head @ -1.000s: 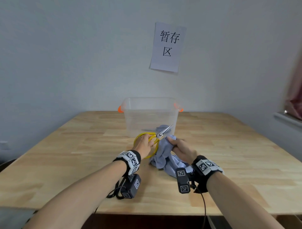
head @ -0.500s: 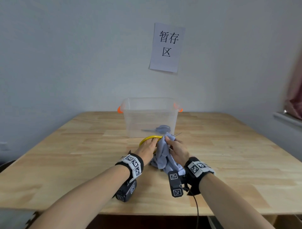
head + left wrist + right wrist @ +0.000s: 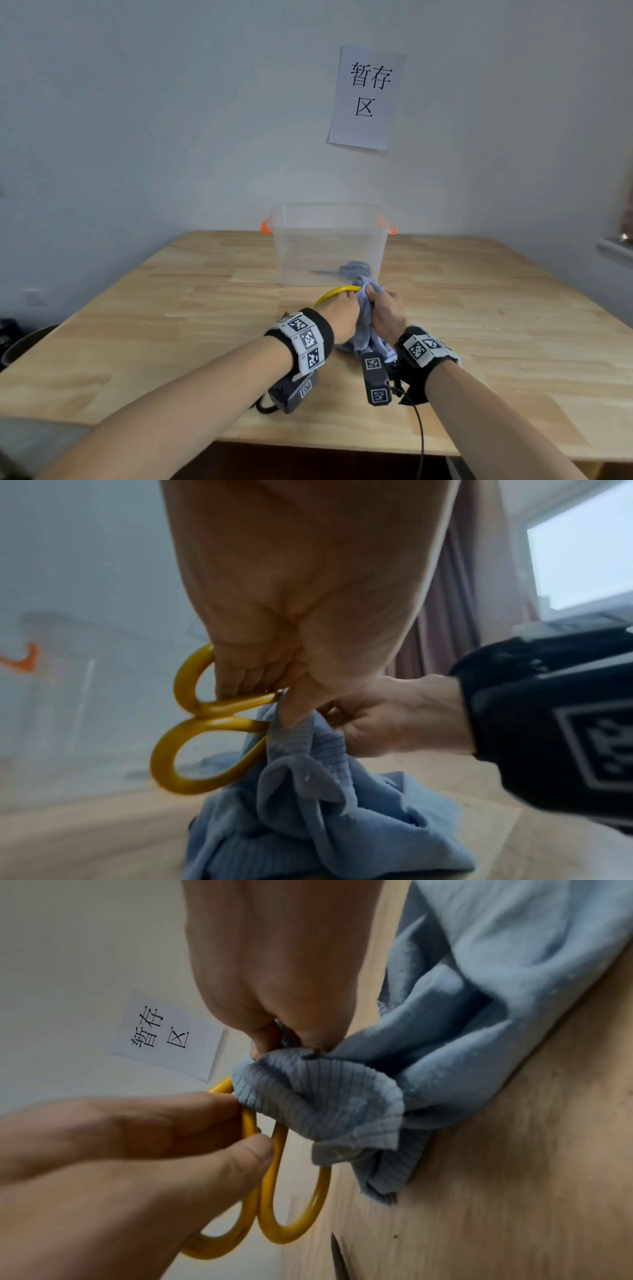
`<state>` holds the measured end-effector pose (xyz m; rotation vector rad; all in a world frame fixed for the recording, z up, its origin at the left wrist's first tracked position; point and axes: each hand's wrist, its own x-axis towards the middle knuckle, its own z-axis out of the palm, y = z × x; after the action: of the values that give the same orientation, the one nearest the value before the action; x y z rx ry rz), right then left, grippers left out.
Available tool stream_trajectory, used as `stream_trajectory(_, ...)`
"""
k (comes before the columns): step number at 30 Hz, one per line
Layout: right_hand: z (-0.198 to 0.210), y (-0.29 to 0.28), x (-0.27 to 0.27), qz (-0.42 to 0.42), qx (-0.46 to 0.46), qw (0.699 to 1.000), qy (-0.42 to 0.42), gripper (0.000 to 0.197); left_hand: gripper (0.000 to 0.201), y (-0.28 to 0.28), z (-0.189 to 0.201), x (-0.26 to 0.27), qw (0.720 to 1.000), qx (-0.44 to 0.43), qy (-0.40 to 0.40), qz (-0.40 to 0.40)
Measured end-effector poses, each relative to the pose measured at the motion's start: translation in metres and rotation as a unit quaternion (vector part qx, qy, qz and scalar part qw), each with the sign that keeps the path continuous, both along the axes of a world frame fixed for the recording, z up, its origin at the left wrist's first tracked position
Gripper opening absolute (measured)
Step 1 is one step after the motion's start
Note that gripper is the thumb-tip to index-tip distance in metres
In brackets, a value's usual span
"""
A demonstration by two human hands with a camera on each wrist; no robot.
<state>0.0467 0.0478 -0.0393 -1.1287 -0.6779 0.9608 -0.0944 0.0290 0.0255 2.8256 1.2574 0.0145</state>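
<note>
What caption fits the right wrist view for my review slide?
Right hand grips a blue cloth bunched over yellow-handled scissors pinched by the left hand, above a wooden table.

**Head view:** high, behind the forearms, facing forward and down across the table (image 3: 513, 342) to the wall; middle distance. Bin (image 3: 329, 240) at 12 o'clock, paper sign (image 3: 366, 99) above it toward 1 o'clock, left hand (image 3: 342, 317) and right hand (image 3: 388, 313) below centre.

**Left wrist view:** very near, under the left hand, facing along it. Bin blurred at 9 o'clock; right hand enters from 3 o'clock.

**Right wrist view:** very near, rolled sideways, tabletop along the 3 o'clock edge. Paper sign at 10 o'clock; left hand enters from 8 o'clock.

**Shared:** all three show both hands, the scissors (image 3: 334, 293) and the cloth (image 3: 364, 337). Head and left wrist share the bin; head and right wrist, the paper sign.
</note>
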Motion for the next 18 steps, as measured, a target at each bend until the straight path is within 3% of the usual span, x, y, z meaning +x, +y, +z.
stream_trajectory(3,-0.004,0.002,0.008,-0.014,-0.019,1.0,0.007,0.02,0.027,-0.01,0.007,0.003,0.999,-0.022,-0.008,-0.022)
stream_trajectory(6,-0.013,0.003,0.013,-0.016,-0.024,1.0,-0.009,0.028,0.014,-0.014,0.022,-0.003,0.993,0.015,-0.117,-0.01)
stream_trajectory(9,-0.015,0.0,0.016,-0.023,-0.02,1.0,-0.007,0.022,0.009,0.0,0.025,-0.008,0.974,0.08,-0.21,0.026)
stream_trajectory(10,-0.013,-0.002,0.015,-0.017,-0.016,1.0,-0.006,0.02,0.015,0.008,0.025,-0.009,0.975,0.057,-0.212,0.04)
stream_trajectory(12,-0.012,-0.002,0.015,-0.007,-0.006,1.0,0.003,0.02,0.046,0.024,0.024,-0.011,0.975,-0.072,-0.198,0.073)
stream_trajectory(14,-0.009,-0.005,0.012,0.009,0.008,1.0,0.025,0.024,0.07,0.033,0.021,-0.011,0.951,-0.219,-0.19,0.112)
stream_trajectory(18,-0.004,-0.012,0.007,0.064,0.064,0.994,0.057,0.024,0.057,0.039,0.006,-0.009,0.909,-0.351,-0.171,0.143)
